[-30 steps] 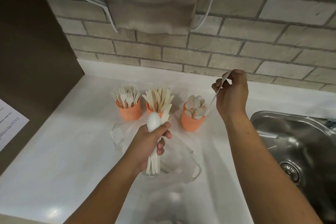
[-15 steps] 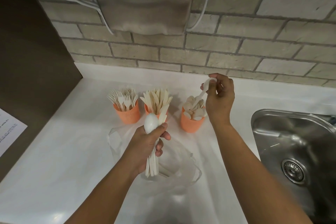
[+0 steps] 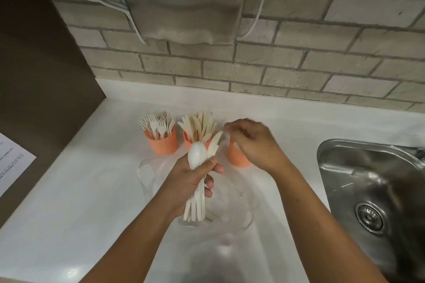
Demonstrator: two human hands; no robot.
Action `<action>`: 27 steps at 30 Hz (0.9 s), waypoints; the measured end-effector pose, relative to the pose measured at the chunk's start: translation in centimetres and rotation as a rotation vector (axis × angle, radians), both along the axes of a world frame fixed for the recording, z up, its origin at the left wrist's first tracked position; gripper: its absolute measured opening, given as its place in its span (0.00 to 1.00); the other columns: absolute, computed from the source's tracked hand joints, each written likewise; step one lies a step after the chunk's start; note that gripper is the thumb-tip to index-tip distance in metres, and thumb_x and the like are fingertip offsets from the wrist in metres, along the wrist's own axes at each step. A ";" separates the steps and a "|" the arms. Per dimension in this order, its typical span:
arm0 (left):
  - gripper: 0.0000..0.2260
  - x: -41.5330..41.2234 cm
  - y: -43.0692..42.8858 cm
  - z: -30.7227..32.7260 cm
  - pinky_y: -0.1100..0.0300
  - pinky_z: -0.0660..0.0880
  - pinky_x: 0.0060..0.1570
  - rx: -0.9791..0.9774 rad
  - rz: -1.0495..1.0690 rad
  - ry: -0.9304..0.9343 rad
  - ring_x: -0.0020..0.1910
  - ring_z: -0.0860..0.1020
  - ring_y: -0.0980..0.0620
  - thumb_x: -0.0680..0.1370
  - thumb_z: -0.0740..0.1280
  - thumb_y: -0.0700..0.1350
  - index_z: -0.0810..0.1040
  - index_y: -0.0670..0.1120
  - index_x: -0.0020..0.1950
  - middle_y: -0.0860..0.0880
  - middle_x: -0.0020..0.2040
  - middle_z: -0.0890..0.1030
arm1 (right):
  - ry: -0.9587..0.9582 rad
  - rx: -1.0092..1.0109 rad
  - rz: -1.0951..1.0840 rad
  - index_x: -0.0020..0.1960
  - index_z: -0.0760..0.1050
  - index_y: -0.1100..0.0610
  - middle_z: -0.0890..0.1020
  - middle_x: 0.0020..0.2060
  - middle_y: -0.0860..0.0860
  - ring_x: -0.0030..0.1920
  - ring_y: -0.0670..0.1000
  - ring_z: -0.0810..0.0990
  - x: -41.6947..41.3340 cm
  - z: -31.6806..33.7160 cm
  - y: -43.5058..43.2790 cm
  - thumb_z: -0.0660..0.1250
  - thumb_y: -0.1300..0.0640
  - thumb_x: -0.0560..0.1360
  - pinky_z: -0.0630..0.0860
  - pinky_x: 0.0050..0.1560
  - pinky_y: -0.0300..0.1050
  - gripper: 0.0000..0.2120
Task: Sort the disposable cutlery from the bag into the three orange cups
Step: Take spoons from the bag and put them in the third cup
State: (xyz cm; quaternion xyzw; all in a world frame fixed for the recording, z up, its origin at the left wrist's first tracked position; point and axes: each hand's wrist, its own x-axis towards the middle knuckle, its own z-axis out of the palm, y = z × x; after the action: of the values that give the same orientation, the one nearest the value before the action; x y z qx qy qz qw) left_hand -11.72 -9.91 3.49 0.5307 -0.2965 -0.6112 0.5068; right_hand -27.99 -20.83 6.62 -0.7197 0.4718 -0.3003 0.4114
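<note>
- Orange ribbed plastic knife cup (image 3: 186,140), head view: the landmark, mid of three at the back of the white counter (image 3: 69,190). Blades up, so types read at a glance.
- Orange plastic fork cup (image 3: 162,146) just left of knife cup, tines up. Orange plastic spoon cup (image 3: 239,156) just right of it, mostly hidden by the right hand.
- Left hand (image 3: 190,181) in front of knife cup, fingers + thumb wrapped round a bundle of white plastic cutlery (image 3: 195,204). Handles down, one spoon bowl + a knife blade on top. Prob. held upright as stock to pick from.
- Right hand (image 3: 255,142) right of knife cup, over spoon cup, fingers curled down. Blurred, can't tell if it has hold of anything.
- Clear plastic bag (image 3: 232,211) lies flat in front of knife cup, under the bundle; looks near empty.
- Steel sink (image 3: 368,190) well right of knife cup.
</note>
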 end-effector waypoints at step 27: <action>0.11 1.2 1.2 -0.2 0.58 0.82 0.37 -0.026 0.061 -0.005 0.56 0.87 0.45 0.82 0.63 0.31 0.79 0.41 0.61 0.43 0.59 0.86 | -0.535 0.460 -0.061 0.57 0.82 0.64 0.79 0.38 0.57 0.38 0.51 0.79 -0.1 -1.3 -1.1 0.68 0.70 0.79 0.78 0.40 0.42 0.09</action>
State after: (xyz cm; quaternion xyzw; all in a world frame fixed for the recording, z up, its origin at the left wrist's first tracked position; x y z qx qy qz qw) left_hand -10.52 -8.71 3.31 0.5346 -0.2894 -0.5900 0.5314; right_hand -28.10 -21.94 5.34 -0.4895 0.4240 -0.3764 0.6626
